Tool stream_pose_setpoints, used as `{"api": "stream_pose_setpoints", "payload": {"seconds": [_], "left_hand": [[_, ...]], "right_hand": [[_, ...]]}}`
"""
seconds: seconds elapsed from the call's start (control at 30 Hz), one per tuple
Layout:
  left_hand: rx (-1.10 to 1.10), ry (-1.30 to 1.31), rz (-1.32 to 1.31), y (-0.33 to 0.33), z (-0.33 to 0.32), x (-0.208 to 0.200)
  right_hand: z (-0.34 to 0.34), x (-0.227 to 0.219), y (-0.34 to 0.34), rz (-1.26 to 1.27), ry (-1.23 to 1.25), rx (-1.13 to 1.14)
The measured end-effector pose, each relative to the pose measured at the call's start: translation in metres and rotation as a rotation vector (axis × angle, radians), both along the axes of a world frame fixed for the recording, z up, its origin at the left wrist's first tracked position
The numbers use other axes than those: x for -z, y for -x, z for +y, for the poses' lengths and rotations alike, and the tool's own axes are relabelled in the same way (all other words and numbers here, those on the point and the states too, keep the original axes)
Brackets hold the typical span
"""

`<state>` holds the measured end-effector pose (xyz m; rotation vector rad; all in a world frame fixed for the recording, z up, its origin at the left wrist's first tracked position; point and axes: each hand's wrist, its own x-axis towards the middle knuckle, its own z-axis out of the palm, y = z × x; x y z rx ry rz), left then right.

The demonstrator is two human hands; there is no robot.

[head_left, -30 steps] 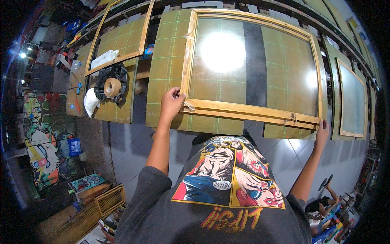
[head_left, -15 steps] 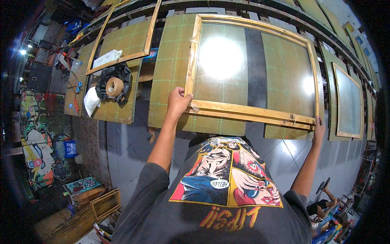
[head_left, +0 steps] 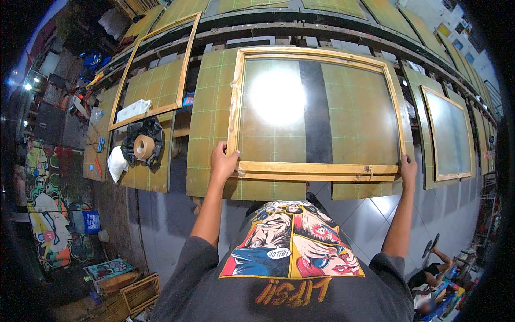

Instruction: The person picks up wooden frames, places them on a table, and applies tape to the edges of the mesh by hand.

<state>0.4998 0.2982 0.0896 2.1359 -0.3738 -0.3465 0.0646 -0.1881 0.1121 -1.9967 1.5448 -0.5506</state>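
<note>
While gripped at both near corners: wooden screen frame (head_left: pixel 316 112), flat on green cutting mats (head_left: pixel 209 107). Left hand (head_left: pixel 222 163), right hand (head_left: pixel 409 170): fingers curled round frame. Tape roll (head_left: pixel 143 146) well left.

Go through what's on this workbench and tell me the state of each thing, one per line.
Large wooden-framed mesh screen: flat on the green mats, gripped at both near corners.
Left hand: closed on the frame's corner.
Right hand: grasping the frame's corner.
Bare wooden frame: lying unheld.
Brown tape roll: lying flat, untouched.
</note>
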Motion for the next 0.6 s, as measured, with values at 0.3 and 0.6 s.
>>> {"api": "stream_pose_setpoints", "payload": {"seconds": [0.3, 0.6], "left_hand": [[-0.105, -0.126, -0.214, 0.000, -0.013, 0.004], [-0.072, -0.067, -0.197, 0.004, -0.011, 0.003]], "right_hand": [[0.011, -0.013, -0.030, -0.009, 0.087, -0.024], [0.013, -0.016, -0.030, -0.082, 0.084, 0.109]]}}
